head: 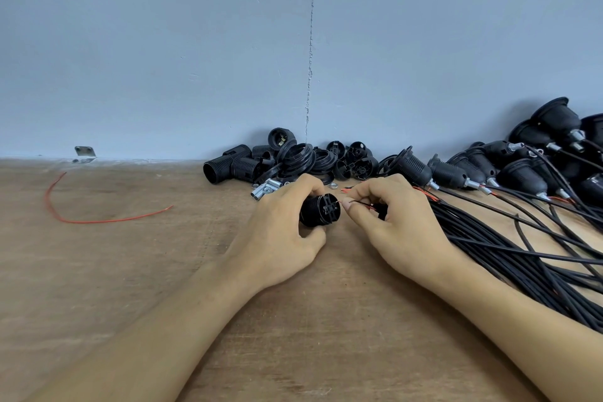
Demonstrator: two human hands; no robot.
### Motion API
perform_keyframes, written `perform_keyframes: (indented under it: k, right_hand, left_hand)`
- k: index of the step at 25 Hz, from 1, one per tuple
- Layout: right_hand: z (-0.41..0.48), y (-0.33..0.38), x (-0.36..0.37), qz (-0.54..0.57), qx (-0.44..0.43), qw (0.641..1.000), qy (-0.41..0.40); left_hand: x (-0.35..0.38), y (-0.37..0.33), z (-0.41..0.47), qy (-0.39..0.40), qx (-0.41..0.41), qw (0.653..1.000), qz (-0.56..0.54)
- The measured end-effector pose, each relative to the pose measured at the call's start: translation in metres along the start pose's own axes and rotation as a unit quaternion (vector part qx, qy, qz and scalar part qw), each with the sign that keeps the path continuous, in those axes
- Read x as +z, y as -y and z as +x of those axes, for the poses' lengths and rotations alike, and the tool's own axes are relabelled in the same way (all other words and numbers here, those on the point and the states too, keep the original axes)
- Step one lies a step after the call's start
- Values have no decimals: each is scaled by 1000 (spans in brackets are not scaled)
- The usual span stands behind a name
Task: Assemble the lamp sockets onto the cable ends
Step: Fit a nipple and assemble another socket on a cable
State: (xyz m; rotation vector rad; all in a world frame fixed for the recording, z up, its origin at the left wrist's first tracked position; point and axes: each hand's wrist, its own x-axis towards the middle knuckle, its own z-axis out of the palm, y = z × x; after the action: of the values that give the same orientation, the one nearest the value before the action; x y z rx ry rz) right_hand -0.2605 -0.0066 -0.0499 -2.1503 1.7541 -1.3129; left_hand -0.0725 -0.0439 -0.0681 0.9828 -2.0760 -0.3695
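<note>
- The left hand (284, 228) is wrapped round a lamp socket (321, 210).
- Wire ends (360, 204) are pinched by the right hand (398, 225) beside it.
- Socket parts (293, 160) are heaped behind, a cable bundle (522, 254) rightward.

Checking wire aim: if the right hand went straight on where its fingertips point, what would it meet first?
Probably the black socket, gripped by the left hand; the wire pinched in the right hand nearly touches it.
</note>
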Motion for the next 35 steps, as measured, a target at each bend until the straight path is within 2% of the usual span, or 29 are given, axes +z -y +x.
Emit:
perform_keyframes:
  k: [7, 26, 35]
  right_hand:
    - [-1, 2, 0, -34, -78, 996, -8]
    - [-1, 2, 1, -31, -86, 996, 0]
    - [-1, -4, 3, -119, -142, 983, 12]
  left_hand:
    - [1, 1, 0, 8, -21, 1000, -13]
    - [0, -2, -1, 7, -23, 999, -26]
    - [-1, 0, -2, -10, 23, 1000, 18]
